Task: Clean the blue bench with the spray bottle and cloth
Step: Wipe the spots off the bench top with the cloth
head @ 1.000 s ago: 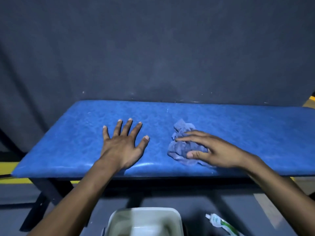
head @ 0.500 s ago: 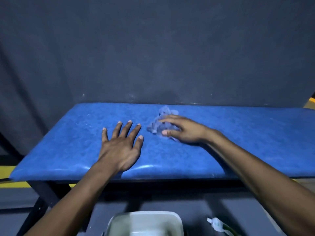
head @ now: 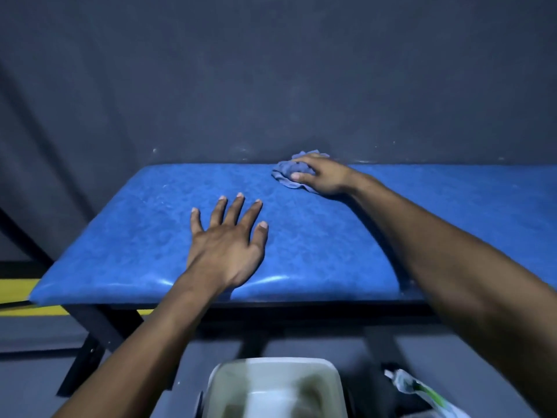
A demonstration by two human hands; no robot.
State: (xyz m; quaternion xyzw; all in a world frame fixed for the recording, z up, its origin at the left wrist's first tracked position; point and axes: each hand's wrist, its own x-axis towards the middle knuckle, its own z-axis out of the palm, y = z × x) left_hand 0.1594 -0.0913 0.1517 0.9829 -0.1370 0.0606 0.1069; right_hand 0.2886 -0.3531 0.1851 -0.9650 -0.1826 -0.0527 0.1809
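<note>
The blue padded bench [head: 144, 236] runs across the view against a dark wall. My left hand [head: 227, 245] lies flat on its top near the front edge, fingers spread, holding nothing. My right hand [head: 324, 178] is stretched to the bench's back edge and presses down on a crumpled blue-grey cloth [head: 287, 171], fingers curled over it. On the floor at the lower right lies a white and green bottle [head: 419, 390], partly cut off by the frame; I cannot tell whether it is the spray bottle.
A white plastic tub [head: 271, 384] stands on the floor below the bench's front edge. Black metal legs [head: 90, 342] carry the bench. A yellow strip [head: 18, 289] runs along the floor at the left. The dark wall [head: 271, 86] rises directly behind the bench.
My right hand has slid the cloth from the bench's front middle away from me to the back edge by the wall. The left hand has stayed flat in place.
</note>
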